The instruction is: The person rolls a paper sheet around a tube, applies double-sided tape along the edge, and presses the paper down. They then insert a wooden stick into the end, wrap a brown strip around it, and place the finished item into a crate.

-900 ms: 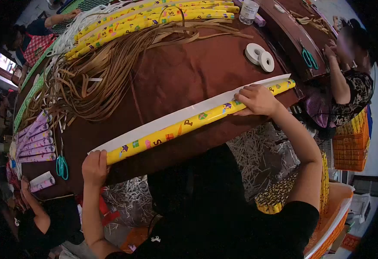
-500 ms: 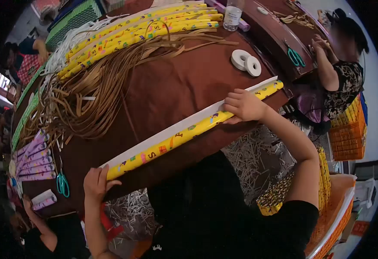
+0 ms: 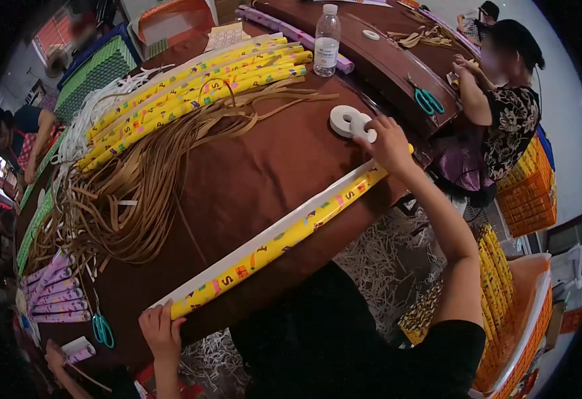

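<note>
A long yellow printed roll of wrapping paper (image 3: 274, 247) lies slantwise along the table's near edge, a white strip of its underside showing along the far side. My left hand (image 3: 161, 330) is closed round its left end. Near the other end, my right hand (image 3: 392, 147) reaches over the roll, its fingers at the edge of a small roll of white tape (image 3: 365, 130). That tape leans against a larger white tape roll (image 3: 339, 122). The thumb of my right hand is hidden.
Brown paper strips (image 3: 145, 213) and several yellow rolls (image 3: 198, 100) lie at the back left. A water bottle (image 3: 327, 41) stands behind the tape. Teal scissors (image 3: 103, 330) lie left, other scissors (image 3: 429, 101) right. A co-worker (image 3: 504, 113) sits at the right; an orange crate (image 3: 524, 332) stands below.
My right hand has left the yellow roll and moved up to the small white tape roll. My left hand still holds the left end. The whole view has shifted.
</note>
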Available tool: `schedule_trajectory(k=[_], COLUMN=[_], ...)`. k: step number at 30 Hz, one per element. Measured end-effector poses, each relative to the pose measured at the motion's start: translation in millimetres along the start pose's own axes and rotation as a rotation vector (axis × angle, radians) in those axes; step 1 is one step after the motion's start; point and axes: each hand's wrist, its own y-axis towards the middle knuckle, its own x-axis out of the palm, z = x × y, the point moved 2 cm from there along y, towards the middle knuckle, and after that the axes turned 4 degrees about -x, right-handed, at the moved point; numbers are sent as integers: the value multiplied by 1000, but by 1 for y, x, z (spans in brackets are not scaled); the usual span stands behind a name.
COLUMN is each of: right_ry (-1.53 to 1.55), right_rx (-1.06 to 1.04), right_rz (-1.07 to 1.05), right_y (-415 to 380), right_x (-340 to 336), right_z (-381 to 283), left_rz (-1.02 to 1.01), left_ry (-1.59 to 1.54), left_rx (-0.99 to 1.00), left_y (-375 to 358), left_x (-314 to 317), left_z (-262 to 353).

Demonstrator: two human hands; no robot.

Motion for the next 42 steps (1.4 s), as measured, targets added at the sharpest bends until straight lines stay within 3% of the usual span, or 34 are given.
schedule_trajectory(k=[4, 6, 8, 9, 10, 11, 12, 13, 15, 16, 17, 19, 21, 24, 28, 32, 36, 39, 42], right_ry=[61, -38, -9, 184, 211, 450, 599, 660, 1062, 1318, 1384, 1564, 1709, 1859, 1889, 1675, 1713, 1606, 1640], right_rx=[177, 40, 86, 35, 27, 73, 233, 264, 498, 468, 526, 327, 344, 203, 159, 13, -118, -253, -360], right_rz=[-244, -223, -180, -40, -103, -26, -117, -202, -326, -506, -603, -893, -1164, -1323, -1495, -1428, -1381, -1340, -1291], right_y=[-11, -13, -10, -15, -7, -5, 4, 11, 15, 12, 5, 24, 20, 47, 51, 47, 52, 49, 38], right_x=[13, 25, 29, 43, 32, 22, -1, -19, -31, -21, -6, -19, 18, 18, 56, 72, 74, 69, 72], right_z=[19, 37, 54, 80, 78, 58, 11, -23, -95, -115, -138, -232, -273, -368, -424, -415, -407, -411, -413], left_rz=[11, 21, 38, 66, 67, 62, 48, 36, 22, 48, 75, 75, 107, 102, 98, 95, 100, -4, 92], left_ry=[-44, -60, -70, -53, -67, -88, -115, -154, -111, -93, -70, -39, -121, -103, -95, -129, -179, -297, -651], left_rx=[-5, -7, -6, 2, 0, 1, -9, -8, -47, -37, -25, -54, -26, -33, -31, -45, -43, -117, -413], left_y=[0, 2, 5, 7, 7, 4, 2, 1, 0, 2, 3, 3, 2, 1, -1, -2, 1, 5, -1], left_x=[0, 0, -4, -7, -7, -8, -9, -9, -10, -10, -9, -7, -7, -6, -6, -1, -3, -13, -14], left_z=[-3, -3, 0, 0, -3, -4, -6, -7, -4, -3, -3, -5, -6, -7, -6, -8, -10, -15, -19])
